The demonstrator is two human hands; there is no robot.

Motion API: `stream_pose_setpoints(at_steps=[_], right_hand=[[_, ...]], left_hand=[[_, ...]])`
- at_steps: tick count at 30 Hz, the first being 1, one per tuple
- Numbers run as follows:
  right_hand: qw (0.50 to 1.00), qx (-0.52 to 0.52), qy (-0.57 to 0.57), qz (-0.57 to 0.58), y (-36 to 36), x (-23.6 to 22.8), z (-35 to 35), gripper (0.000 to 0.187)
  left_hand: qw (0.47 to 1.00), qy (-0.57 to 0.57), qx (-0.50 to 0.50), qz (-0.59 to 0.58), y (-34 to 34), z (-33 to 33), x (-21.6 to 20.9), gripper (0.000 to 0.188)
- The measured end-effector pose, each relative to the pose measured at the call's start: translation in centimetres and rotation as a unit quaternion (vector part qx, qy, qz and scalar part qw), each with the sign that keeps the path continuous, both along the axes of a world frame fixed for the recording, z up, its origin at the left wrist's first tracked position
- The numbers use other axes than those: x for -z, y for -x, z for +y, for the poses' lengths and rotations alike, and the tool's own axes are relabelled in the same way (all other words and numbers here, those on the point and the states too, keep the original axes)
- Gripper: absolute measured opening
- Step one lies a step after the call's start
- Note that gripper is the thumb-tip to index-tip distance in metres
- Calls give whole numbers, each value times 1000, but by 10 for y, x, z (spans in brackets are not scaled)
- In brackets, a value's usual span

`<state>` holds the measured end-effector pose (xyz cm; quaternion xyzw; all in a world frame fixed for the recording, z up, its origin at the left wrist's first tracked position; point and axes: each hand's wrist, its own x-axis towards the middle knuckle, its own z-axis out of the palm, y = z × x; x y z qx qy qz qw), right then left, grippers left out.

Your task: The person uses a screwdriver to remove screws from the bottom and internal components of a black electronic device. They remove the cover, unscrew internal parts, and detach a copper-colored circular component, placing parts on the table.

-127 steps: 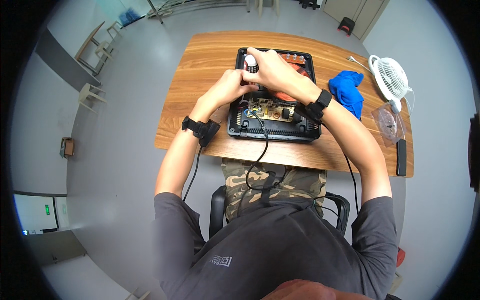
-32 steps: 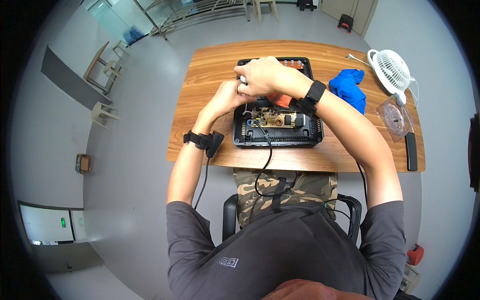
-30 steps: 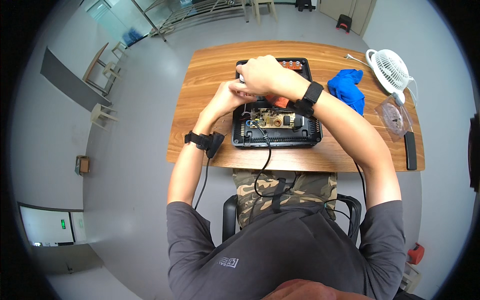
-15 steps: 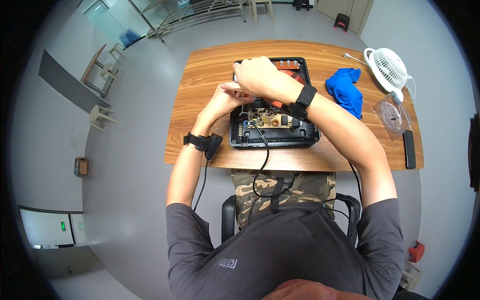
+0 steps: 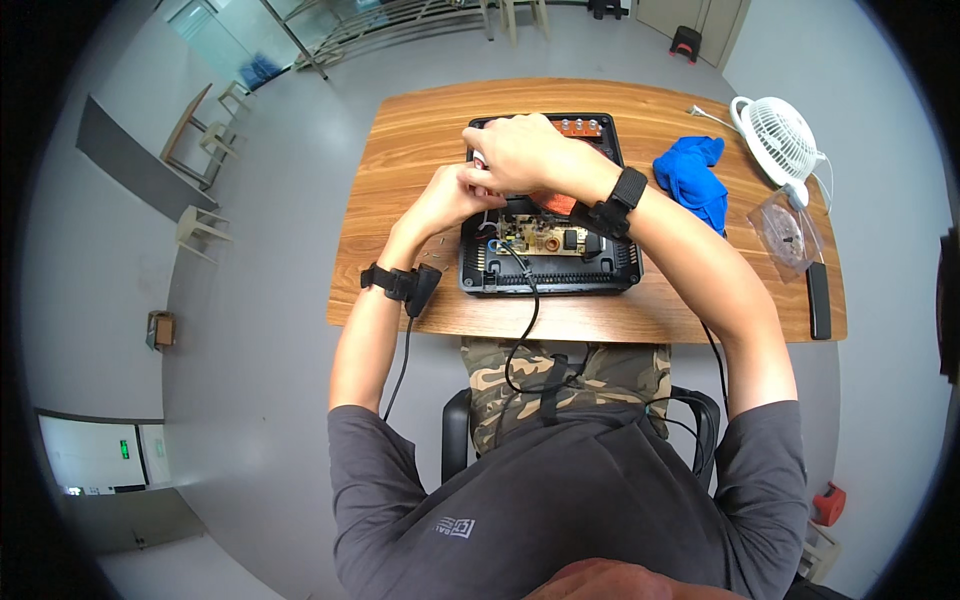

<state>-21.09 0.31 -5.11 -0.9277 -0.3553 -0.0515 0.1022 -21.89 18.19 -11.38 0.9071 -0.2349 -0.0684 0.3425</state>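
An opened black appliance housing [image 5: 555, 284], like an induction cooker's base, lies on the table before me. Inside it are a circuit board [image 5: 540, 238], a partly covered orange-red coil [image 5: 557, 203] and a small board with round silvery parts [image 5: 578, 127]. My right hand [image 5: 520, 152] is closed above the housing's left side, around something with a whitish part showing at the fingers; its kind is hidden. Just below, my left hand [image 5: 450, 198] is closed in a pinch, its fingertips close under the right hand. What the left fingers grip cannot be made out.
A black cord [image 5: 533, 315] runs from the housing over the table's front edge. Small metal bits [image 5: 434, 253] lie left of the housing. To the right are a blue cloth [image 5: 692, 182], a white fan [image 5: 780, 140], a clear bag [image 5: 785, 235] and a black bar [image 5: 819, 300].
My right hand has shifted and turned slightly, and more of the whitish part shows at its fingers. The left hand stays in nearly the same place.
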Motion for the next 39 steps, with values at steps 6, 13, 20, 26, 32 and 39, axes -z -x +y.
stream_pose_setpoints(at_steps=[6, 13, 20, 26, 32, 39], right_hand=[[998, 50, 21, -35, -3, 9, 8, 44], [997, 2, -48, -62, -3, 9, -2, 47], [998, 63, -24, -17, -1, 9, 7, 45], [995, 19, -82, -49, -3, 18, -1, 48], [996, 56, -65, -35, 2, 13, 4, 54], [996, 55, -60, -32, -5, 17, 2, 53]], left_hand=[[998, 9, -28, -47, -1, -4, 12, 35], [999, 4, -29, -24, -7, 1, 5, 33], [998, 16, -38, -50, -4, -4, 11, 35], [996, 36, -34, -73, 0, -2, 4, 33], [999, 34, -31, -29, -2, 2, 10, 34], [995, 13, -9, -100, 4, -7, 4, 35]])
